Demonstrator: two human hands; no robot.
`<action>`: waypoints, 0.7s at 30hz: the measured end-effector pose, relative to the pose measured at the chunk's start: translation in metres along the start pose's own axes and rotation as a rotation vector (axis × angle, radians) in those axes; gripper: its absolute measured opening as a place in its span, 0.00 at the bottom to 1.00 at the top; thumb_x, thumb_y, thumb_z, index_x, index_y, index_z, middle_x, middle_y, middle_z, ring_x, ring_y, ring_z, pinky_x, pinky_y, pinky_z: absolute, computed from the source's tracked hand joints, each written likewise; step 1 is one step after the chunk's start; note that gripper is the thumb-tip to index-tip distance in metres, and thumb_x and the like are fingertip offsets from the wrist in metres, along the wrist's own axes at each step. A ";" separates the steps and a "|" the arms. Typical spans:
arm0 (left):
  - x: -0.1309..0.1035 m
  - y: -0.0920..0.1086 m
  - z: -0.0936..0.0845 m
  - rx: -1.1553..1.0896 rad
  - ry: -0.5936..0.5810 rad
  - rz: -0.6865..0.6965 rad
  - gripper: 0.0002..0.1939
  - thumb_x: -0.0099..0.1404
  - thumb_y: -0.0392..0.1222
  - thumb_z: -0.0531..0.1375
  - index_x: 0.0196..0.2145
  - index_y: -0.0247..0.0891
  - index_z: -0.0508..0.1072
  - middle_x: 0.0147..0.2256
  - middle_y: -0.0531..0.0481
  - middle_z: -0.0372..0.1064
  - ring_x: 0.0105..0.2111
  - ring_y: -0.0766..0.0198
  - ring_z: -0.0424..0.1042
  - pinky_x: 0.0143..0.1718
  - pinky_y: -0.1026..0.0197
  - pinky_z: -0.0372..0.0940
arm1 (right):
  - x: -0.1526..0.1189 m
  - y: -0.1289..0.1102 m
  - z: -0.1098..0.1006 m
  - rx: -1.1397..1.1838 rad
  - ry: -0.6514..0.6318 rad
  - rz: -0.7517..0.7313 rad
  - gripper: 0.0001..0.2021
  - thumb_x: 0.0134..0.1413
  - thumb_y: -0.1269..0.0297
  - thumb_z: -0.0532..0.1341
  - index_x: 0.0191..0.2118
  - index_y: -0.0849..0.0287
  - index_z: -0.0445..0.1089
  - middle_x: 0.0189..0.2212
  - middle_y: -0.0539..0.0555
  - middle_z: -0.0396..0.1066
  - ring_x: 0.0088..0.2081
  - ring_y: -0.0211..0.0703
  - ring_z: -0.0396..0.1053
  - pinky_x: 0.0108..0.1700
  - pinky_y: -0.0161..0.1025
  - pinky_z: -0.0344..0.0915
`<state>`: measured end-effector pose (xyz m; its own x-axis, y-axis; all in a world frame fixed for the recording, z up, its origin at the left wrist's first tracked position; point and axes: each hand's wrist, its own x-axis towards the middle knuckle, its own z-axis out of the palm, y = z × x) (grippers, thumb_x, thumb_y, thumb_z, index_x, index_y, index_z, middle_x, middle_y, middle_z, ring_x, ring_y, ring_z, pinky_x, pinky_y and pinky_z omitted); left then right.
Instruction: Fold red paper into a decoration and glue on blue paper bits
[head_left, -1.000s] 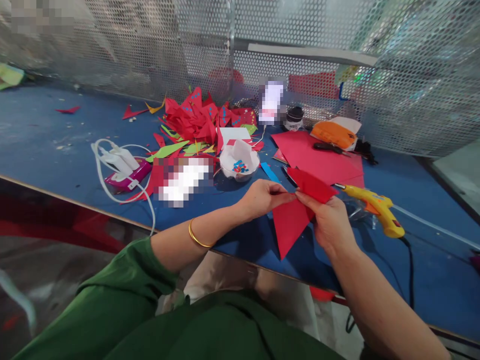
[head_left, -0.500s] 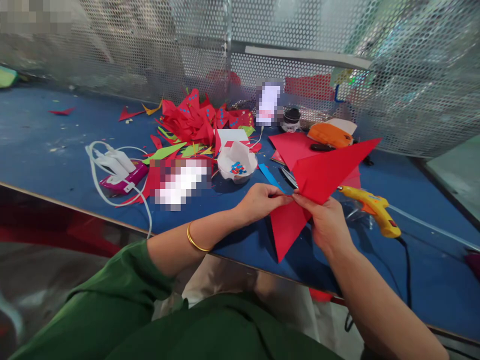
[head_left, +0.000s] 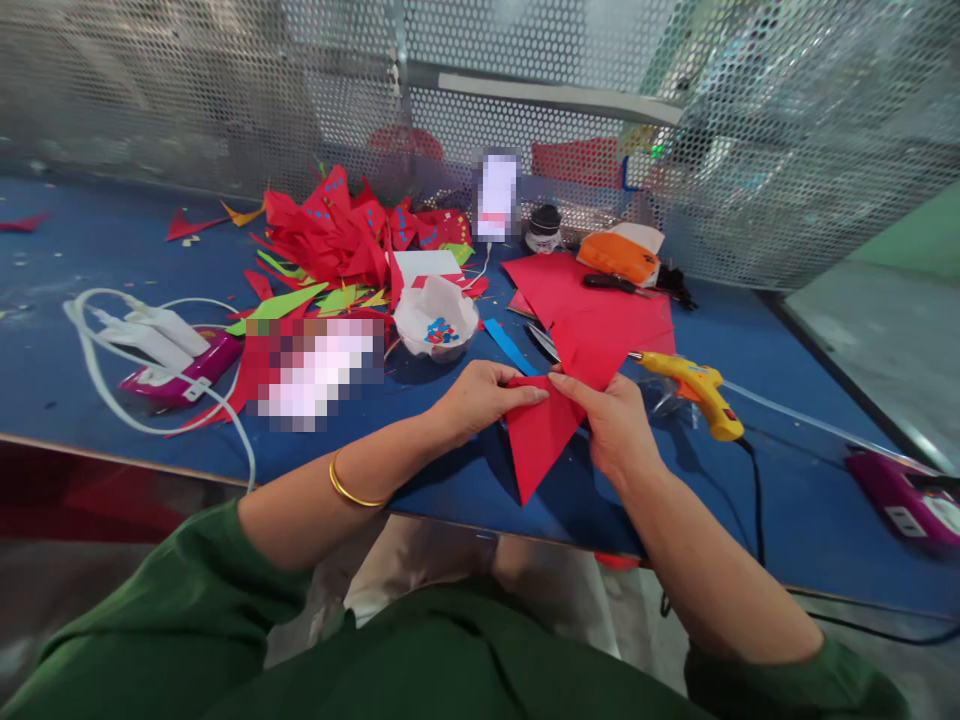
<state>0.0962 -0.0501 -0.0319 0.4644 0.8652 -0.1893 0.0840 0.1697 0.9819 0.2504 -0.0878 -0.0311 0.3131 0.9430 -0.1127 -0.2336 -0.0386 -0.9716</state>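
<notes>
Both of my hands hold one folded piece of red paper (head_left: 546,430) over the front of the blue table. My left hand (head_left: 480,400) pinches its upper left edge between thumb and fingers. With the thumb on top and the fingers behind, my right hand (head_left: 611,415) grips its right side. The paper's lower part tapers to a point facing me; its upper part stretches away over a flat red sheet (head_left: 637,310). Just beyond my left hand lie a blue paper strip (head_left: 510,347) and the partly covered blades of scissors (head_left: 543,342).
A yellow glue gun (head_left: 697,388) lies right of my hands, its cord running off the front edge. A white bowl (head_left: 435,310) holds small blue and red bits. Red paper pieces (head_left: 330,235) are heaped behind. Left is a purple power strip (head_left: 191,370) with white cables; another power strip (head_left: 896,500) lies right.
My view has turned to the right, so the table's things appear further left. The red paper's upper flap, raised and spread to the right before, is now lower and folded over.
</notes>
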 end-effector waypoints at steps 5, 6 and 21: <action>-0.002 0.004 -0.002 -0.049 -0.005 0.021 0.18 0.59 0.53 0.64 0.23 0.35 0.75 0.21 0.53 0.67 0.21 0.71 0.62 0.23 0.65 0.56 | 0.001 -0.002 -0.001 0.006 0.024 -0.022 0.16 0.30 0.61 0.76 0.30 0.58 0.78 0.27 0.49 0.78 0.28 0.41 0.73 0.35 0.39 0.71; -0.001 0.004 -0.003 -0.044 -0.003 0.029 0.17 0.57 0.52 0.65 0.22 0.35 0.74 0.20 0.53 0.66 0.21 0.71 0.62 0.23 0.65 0.56 | 0.001 -0.002 -0.001 0.002 0.028 -0.015 0.16 0.30 0.61 0.76 0.30 0.58 0.77 0.26 0.49 0.78 0.28 0.41 0.73 0.35 0.39 0.71; 0.001 -0.001 0.001 -0.016 0.080 0.063 0.08 0.58 0.40 0.65 0.24 0.34 0.75 0.22 0.53 0.70 0.22 0.72 0.64 0.25 0.66 0.58 | -0.001 0.000 -0.001 -0.007 -0.039 0.001 0.15 0.30 0.61 0.76 0.30 0.58 0.77 0.26 0.49 0.78 0.27 0.41 0.74 0.34 0.40 0.71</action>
<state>0.0977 -0.0502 -0.0332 0.3965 0.9090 -0.1281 0.0423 0.1213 0.9917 0.2508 -0.0887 -0.0310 0.2764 0.9552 -0.1055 -0.2277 -0.0416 -0.9728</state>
